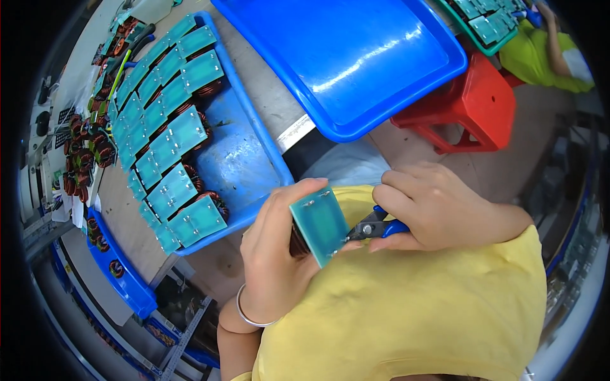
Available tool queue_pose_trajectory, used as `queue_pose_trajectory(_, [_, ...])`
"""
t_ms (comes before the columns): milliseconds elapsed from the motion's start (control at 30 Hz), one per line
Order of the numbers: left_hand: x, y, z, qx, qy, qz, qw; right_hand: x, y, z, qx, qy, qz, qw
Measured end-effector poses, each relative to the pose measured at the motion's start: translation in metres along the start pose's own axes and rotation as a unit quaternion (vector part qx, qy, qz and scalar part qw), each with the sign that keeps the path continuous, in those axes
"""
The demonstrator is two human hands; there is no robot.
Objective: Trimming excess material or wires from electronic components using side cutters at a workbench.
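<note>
My left hand [270, 247] grips a green circuit board [321, 223] by its edges, solder side turned toward my right. Part of a copper-wound coil shows behind the board, against my palm. In my right hand [432, 203] is a pair of cutting pliers [375, 227] with blue handles and dark jaws. The jaw tips meet the board's lower right edge, close to a solder joint; whether a wire lies between them is too small to tell. A silver bangle circles my left wrist.
Left of me, a blue tray [257, 143] holds rows of similar boards [184, 130] with coils beneath. Another blue tray [368, 57] stands ahead, beside a red stool [483, 105]. Loose wound coils [82, 152] lie at far left. A person in a yellow-green top [540, 54] sits at upper right.
</note>
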State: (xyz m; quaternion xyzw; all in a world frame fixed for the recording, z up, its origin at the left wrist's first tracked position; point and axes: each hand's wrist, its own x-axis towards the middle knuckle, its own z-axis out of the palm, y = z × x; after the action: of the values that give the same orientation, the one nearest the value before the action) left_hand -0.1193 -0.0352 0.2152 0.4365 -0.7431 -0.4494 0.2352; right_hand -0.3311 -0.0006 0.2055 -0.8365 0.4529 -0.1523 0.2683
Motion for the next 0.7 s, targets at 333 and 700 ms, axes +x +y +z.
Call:
queue_pose_trajectory(333, [0.002, -0.027, 0.035, -0.102, -0.137, -0.184, 0.968, -0.026, 0.018, 0.028, 0.284, -0.210, 0.209, 0.912])
queue_pose_trajectory(700, [0.000, -0.016, 0.027, -0.271, -0.172, -0.296, 0.900, -0.028, 0.006, 0.011, 0.176, -0.064, 0.137, 0.973])
